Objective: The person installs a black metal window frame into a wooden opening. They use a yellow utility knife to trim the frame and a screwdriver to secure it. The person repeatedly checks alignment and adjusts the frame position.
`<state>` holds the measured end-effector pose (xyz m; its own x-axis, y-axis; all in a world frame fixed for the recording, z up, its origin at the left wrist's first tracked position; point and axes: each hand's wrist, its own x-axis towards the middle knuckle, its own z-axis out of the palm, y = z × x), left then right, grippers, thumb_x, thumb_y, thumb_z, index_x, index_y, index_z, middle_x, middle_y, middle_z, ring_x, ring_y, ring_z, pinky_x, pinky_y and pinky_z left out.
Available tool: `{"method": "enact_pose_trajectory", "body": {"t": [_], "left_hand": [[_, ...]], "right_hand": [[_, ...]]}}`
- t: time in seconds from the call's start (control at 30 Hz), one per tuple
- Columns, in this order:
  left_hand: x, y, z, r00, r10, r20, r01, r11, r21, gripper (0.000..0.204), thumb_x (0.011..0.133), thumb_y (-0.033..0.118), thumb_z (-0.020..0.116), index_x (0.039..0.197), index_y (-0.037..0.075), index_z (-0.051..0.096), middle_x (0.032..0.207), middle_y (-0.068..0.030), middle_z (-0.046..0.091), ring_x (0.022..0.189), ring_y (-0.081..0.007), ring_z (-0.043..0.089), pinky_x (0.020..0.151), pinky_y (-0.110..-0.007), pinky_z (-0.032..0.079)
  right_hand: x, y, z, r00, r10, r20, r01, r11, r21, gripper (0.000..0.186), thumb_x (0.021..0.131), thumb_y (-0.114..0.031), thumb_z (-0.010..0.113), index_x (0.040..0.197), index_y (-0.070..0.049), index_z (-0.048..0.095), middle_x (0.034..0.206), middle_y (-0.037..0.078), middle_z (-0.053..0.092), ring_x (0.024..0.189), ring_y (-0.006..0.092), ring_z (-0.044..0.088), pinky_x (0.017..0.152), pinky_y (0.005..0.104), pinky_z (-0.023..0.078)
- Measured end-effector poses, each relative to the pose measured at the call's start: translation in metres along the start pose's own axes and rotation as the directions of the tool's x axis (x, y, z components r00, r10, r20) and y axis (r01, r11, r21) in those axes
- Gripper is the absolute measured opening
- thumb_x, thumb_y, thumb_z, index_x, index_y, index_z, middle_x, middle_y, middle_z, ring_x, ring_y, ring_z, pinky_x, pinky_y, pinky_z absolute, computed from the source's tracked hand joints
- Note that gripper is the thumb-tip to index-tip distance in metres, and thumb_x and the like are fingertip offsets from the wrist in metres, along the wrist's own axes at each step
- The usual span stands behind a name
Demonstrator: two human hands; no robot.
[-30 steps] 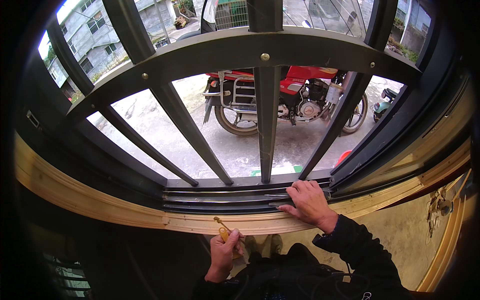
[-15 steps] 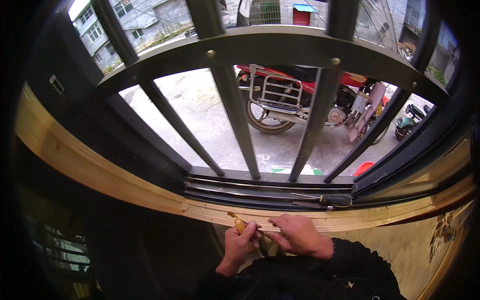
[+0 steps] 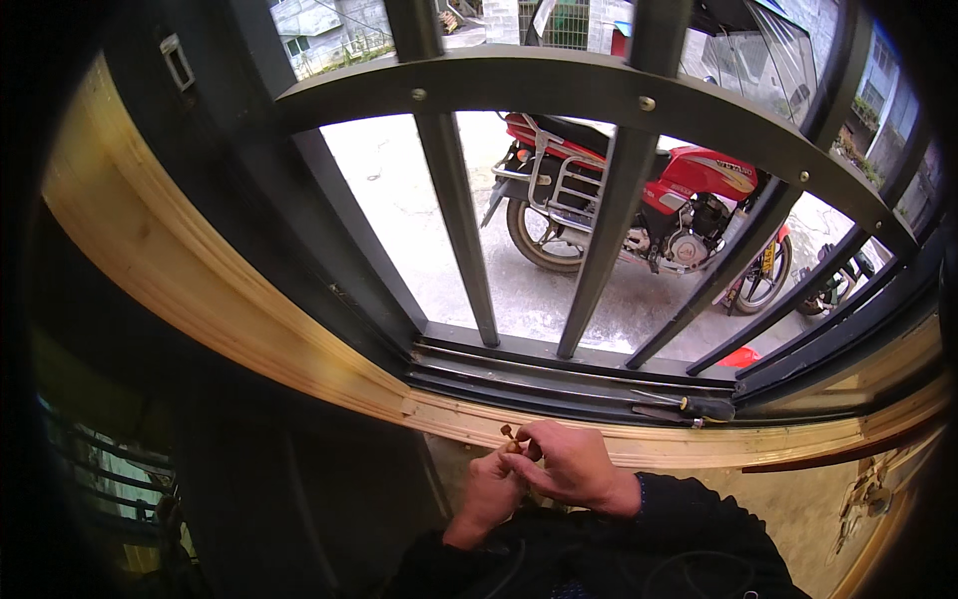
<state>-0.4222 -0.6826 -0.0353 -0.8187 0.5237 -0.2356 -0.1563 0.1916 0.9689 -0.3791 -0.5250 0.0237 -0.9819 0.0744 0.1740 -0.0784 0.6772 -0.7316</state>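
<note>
My two hands meet just inside the wooden sill (image 3: 469,423), fingers closed together. From between the fingertips rises a small piece with a brown, T-shaped tip (image 3: 507,431) and a yellowish part below it. Its kind is unclear. My left hand (image 3: 489,491) grips it from below. Bent over the left fingertips, my right hand (image 3: 577,465) has its thumb and fingers closed at the same spot; whatever they pinch is hidden. A screwdriver (image 3: 707,408) with a dark handle lies in the black window track, beside a flat, narrow metal tool (image 3: 659,412).
Dark metal bars (image 3: 589,250) and a curved crossbar (image 3: 529,88) stand in front of me. Beyond them a red motorcycle (image 3: 689,195) is parked on concrete. Wooden trim (image 3: 200,270) curves along the left. Small metal items (image 3: 878,502) sit at the lower right.
My hands have drawn closer together, the right now covering the left fingertips. The brown-tipped piece stands more upright, its yellow part mostly covered. The view has turned left.
</note>
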Motion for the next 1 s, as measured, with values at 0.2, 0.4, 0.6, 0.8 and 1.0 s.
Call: {"method": "enact_pose_trajectory", "body": {"t": [0.2,0.4,0.6,0.8,1.0], "left_hand": [[0.002,0.0,-0.026,0.999,0.042,-0.012,-0.04,0.987,0.158,0.018,0.091,0.015,0.07,0.096,-0.002,0.07,0.072,-0.0102,0.069,0.069,-0.0092,0.061,0.062,-0.032,0.052],[0.011,0.003,-0.038,0.996,0.086,-0.017,-0.086,0.996,-0.016,0.017,0.099,0.013,0.065,0.1,-0.001,0.073,0.078,-0.0098,0.074,0.068,-0.0156,0.07,0.062,-0.032,0.053],[0.026,0.006,-0.052,0.995,-0.071,0.072,0.094,0.902,-0.42,0.021,0.104,0.013,0.061,0.093,-0.003,0.07,0.076,-0.008,0.072,0.058,-0.0082,0.06,0.051,-0.022,0.048],[0.03,0.005,-0.058,0.998,-0.06,-0.025,0.039,0.858,-0.512,0.023,0.105,0.017,0.061,0.098,-0.004,0.069,0.076,-0.0076,0.072,0.053,-0.0078,0.059,0.049,-0.021,0.046],[0.03,0.006,-0.062,0.992,-0.118,-0.042,0.088,0.896,-0.434,0.03,0.106,0.021,0.058,0.1,-0.005,0.07,0.073,-0.0096,0.07,0.052,-0.0102,0.058,0.049,-0.023,0.046]], "right_hand": [[0.016,-0.006,0.028,0.994,0.082,0.071,-0.084,0.996,0.031,0.029,0.092,-0.034,0.071,0.101,-0.007,0.067,0.085,0.014,0.07,0.077,0.0357,0.069,0.064,0.0426,0.054],[0.017,-0.016,0.032,0.981,0.181,-0.066,-0.167,0.971,0.172,0.03,0.093,-0.029,0.072,0.11,-0.005,0.067,0.095,0.015,0.07,0.076,0.031,0.07,0.064,0.0386,0.056],[0.017,-0.003,0.026,0.973,0.189,0.129,-0.201,0.976,0.088,0.023,0.096,-0.024,0.068,0.104,-0.003,0.072,0.089,0.018,0.07,0.077,0.0318,0.071,0.068,0.039,0.055],[0.025,0.003,0.03,0.946,0.23,0.228,-0.288,0.918,0.272,0.02,0.098,-0.021,0.065,0.099,-0.002,0.073,0.083,0.02,0.07,0.075,0.0316,0.071,0.068,0.0368,0.055],[0.049,0.001,0.028,0.944,0.301,0.137,-0.328,0.909,0.259,0.021,0.094,-0.021,0.065,0.096,-0.002,0.073,0.08,0.021,0.069,0.072,0.0352,0.071,0.066,0.0388,0.055]]}}
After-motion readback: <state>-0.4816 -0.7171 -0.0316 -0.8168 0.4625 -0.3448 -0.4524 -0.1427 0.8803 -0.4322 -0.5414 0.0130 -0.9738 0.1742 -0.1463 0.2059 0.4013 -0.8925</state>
